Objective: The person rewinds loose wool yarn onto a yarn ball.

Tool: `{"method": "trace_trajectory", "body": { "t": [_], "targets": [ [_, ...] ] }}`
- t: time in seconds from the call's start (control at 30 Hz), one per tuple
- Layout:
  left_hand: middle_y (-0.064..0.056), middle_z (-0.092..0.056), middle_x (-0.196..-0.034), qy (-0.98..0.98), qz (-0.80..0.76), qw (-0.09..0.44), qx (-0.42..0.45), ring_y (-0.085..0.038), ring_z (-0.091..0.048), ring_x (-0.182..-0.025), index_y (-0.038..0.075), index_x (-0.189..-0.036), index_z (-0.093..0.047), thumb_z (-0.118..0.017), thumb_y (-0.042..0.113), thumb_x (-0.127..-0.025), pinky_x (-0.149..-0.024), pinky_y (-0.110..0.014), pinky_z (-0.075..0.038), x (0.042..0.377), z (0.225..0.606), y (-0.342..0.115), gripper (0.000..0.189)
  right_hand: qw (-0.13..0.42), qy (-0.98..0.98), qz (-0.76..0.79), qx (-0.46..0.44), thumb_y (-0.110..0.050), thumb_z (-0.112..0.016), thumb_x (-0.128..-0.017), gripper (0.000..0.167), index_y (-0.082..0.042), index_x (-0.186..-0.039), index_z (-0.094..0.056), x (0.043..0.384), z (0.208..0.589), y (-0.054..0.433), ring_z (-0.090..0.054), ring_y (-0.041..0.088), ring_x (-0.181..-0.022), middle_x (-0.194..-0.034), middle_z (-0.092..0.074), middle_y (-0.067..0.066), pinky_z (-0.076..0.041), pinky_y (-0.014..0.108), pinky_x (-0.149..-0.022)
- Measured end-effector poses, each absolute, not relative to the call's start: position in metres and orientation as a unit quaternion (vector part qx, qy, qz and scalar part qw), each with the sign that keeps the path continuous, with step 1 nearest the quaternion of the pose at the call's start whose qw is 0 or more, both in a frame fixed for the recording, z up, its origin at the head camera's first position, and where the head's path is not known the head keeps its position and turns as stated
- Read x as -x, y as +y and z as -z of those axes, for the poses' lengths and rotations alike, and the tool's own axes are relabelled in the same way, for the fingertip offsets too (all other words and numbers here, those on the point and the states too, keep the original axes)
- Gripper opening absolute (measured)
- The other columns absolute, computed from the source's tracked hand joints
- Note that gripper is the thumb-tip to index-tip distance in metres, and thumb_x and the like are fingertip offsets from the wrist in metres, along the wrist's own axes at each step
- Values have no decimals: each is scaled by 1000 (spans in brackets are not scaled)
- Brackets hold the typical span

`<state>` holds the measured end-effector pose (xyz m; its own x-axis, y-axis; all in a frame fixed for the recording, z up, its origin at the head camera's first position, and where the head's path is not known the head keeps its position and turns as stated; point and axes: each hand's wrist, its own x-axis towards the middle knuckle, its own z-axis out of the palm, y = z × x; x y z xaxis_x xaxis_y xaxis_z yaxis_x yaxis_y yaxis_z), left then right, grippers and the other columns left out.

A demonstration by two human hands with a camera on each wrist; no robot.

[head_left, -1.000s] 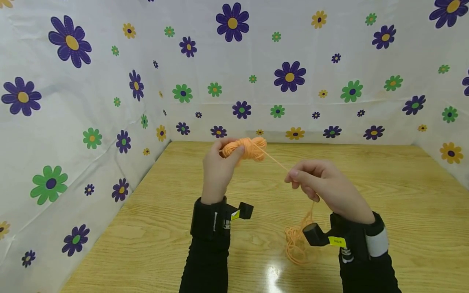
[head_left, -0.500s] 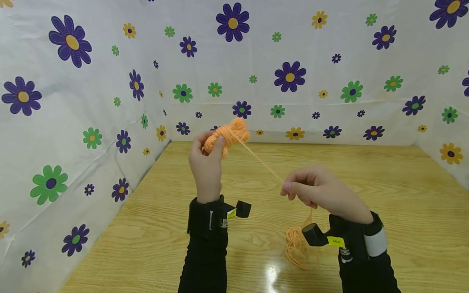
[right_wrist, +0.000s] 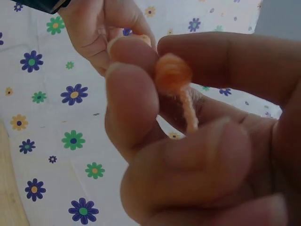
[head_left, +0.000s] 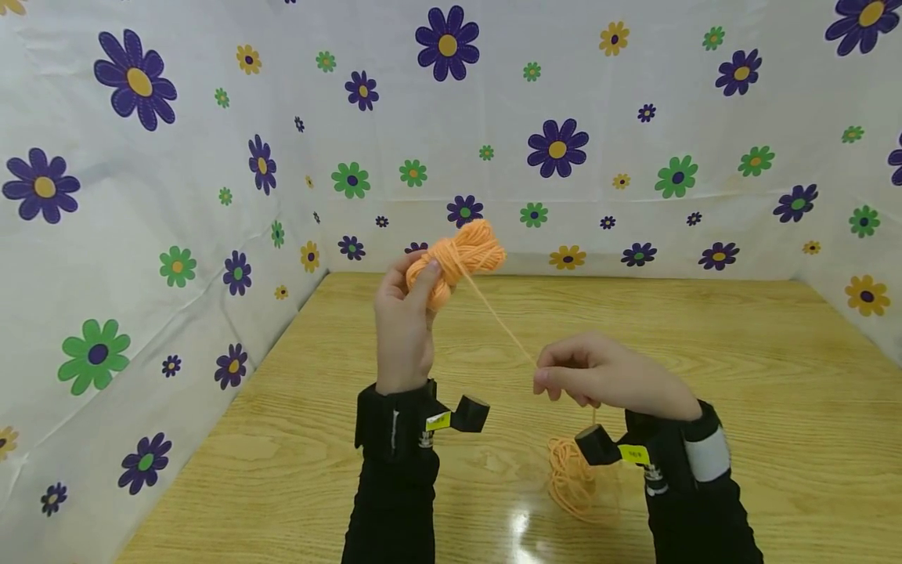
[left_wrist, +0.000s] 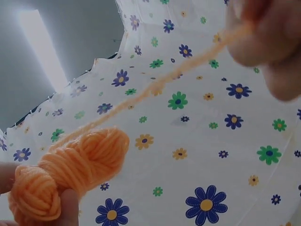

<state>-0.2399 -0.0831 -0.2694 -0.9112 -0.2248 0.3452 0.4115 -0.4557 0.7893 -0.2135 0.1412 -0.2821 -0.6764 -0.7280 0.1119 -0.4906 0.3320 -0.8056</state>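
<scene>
An orange skein of yarn [head_left: 474, 249], wound round its middle, is held up above the table by my left hand [head_left: 405, 329]. The thumb presses on its near end, and the other fingers are partly hidden behind it. From the skein a taut strand [head_left: 496, 317] slants down to my right hand [head_left: 606, 372], which pinches it between thumb and forefinger. Below that hand the strand drops to a loose pile of orange yarn [head_left: 567, 478] on the table. In the left wrist view the skein [left_wrist: 89, 160] lies at lower left.
The wooden table [head_left: 282, 470] has a light glare near its front. A white cloth with flower prints [head_left: 395, 117] hangs behind it and along both sides. Each wrist wears a black strap with a small camera [head_left: 470, 413].
The left hand has risen with the skein, whose far end now tilts upward. My right hand has moved slightly left and down, and the strand between the hands has lengthened.
</scene>
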Motion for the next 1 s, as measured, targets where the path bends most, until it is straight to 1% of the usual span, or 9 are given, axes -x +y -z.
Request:
{"method": "trace_trajectory", "body": {
  "t": [0.1,0.23,0.3,0.47,0.57,0.67,0.8,0.87,1.0],
  "targets": [
    [-14,-48,-114,-474,860,154,109,-21,-57,-103,-6,-117,-47,-50,2,-93,-83,-27,-49,238,268,-83,25,140,812,430,368,-19,-48,-96,21,-11,-88,-64,217,285,140,-39,9,-49,-70,-54,4,-38,25,-45],
    [-14,-49,-112,-458,873,108,131,-16,-59,-95,-4,-115,-46,-46,2,-94,-76,-22,-51,236,267,-84,22,142,823,421,354,-21,-47,-96,22,-9,-88,-64,221,287,139,-40,10,-49,-70,-54,4,-39,27,-45],
    [-13,-48,-113,-454,876,79,141,-15,-59,-93,-4,-119,-44,-44,2,-95,-74,-21,-51,235,266,-85,25,143,827,419,348,-22,-47,-96,23,-9,-88,-64,222,288,139,-41,10,-49,-71,-53,3,-39,27,-46],
    [-9,-48,-112,-468,867,6,173,-14,-57,-91,-2,-123,-43,-41,3,-94,-73,-19,-50,231,265,-88,29,142,828,436,321,-23,-46,-97,24,-6,-90,-62,227,292,140,-40,10,-51,-73,-52,4,-37,24,-46],
    [-7,-51,-107,-493,846,-27,202,-13,-56,-89,2,-115,-48,-41,3,-93,-72,-19,-50,230,266,-89,23,129,823,473,288,-22,-45,-97,25,-3,-93,-60,230,295,142,-39,10,-51,-74,-50,6,-36,23,-47],
    [-5,-53,-102,-523,820,-59,227,-12,-56,-86,6,-108,-52,-42,4,-92,-71,-20,-49,229,266,-89,19,108,814,509,257,-21,-45,-97,25,0,-92,-58,232,296,143,-37,10,-51,-73,-49,7,-35,23,-47],
    [-4,-55,-98,-558,782,-101,257,-12,-56,-82,9,-103,-55,-45,4,-90,-71,-22,-49,228,266,-89,17,90,800,547,231,-17,-44,-97,24,3,-91,-55,234,296,144,-36,9,-50,-72,-49,6,-34,24,-48],
    [-4,-56,-96,-580,759,-115,272,-12,-56,-80,7,-104,-55,-47,5,-89,-71,-23,-49,228,266,-89,18,84,793,561,221,-17,-43,-97,24,4,-94,-55,234,295,145,-34,9,-50,-69,-47,5,-33,24,-49],
    [-3,-57,-93,-632,704,-129,299,-12,-56,-77,-1,-111,-54,-50,6,-89,-70,-24,-48,227,267,-89,23,50,792,572,208,-20,-45,-97,27,4,-98,-57,232,293,144,-34,10,-50,-68,-47,2,-34,25,-48]
  ]
}}
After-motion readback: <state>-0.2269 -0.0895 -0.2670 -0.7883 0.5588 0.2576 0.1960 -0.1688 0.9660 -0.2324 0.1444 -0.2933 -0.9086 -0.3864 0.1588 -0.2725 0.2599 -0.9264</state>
